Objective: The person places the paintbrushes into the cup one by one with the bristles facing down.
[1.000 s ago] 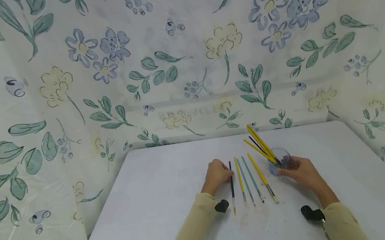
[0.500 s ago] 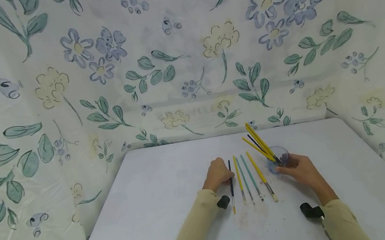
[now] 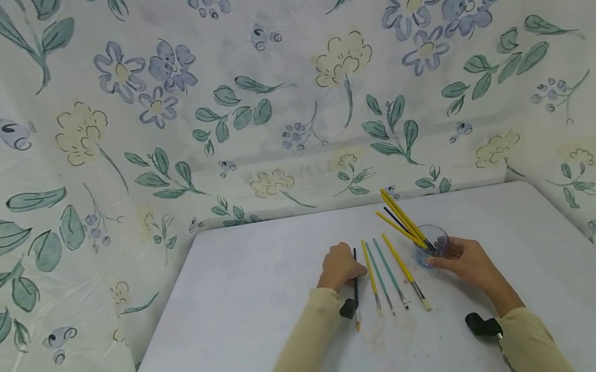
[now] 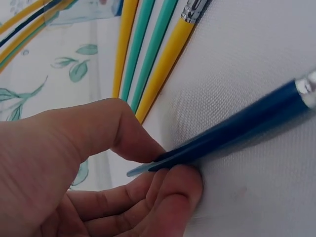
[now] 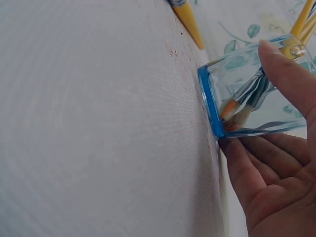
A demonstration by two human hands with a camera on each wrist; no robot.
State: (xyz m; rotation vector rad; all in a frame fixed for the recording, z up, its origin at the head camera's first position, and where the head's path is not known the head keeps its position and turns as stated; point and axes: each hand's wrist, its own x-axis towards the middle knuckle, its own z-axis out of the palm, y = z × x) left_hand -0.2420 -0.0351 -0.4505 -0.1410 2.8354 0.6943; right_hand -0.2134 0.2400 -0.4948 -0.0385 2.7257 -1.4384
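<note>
My left hand [image 3: 341, 266] pinches a dark blue paintbrush [image 4: 237, 126] between thumb and fingers near the handle's tapered end; its bristles point toward me in the head view. My right hand [image 3: 467, 262] grips a clear glass [image 5: 232, 89] with a bluish base, thumb on one side and fingers on the other. Inside the glass, several brushes [image 3: 402, 217] with yellow and dark handles lean to the left, bristles down. Between the hands lie a thin yellow brush [image 3: 371, 276], two teal brushes [image 3: 387, 265] and a thicker yellow brush [image 3: 403, 266], roughly side by side.
All of this is on a white table [image 3: 246, 314], which has faint brownish smudges and specks near the brush tips. A floral sheet [image 3: 279, 120] hangs behind the table and at both sides. Black wrist devices [image 3: 482, 326] sit at the sleeves.
The left hand has shifted slightly right, and the dark blue brush has tilted, its bristle end swinging left. The right hand and the glass stay about where they were.
</note>
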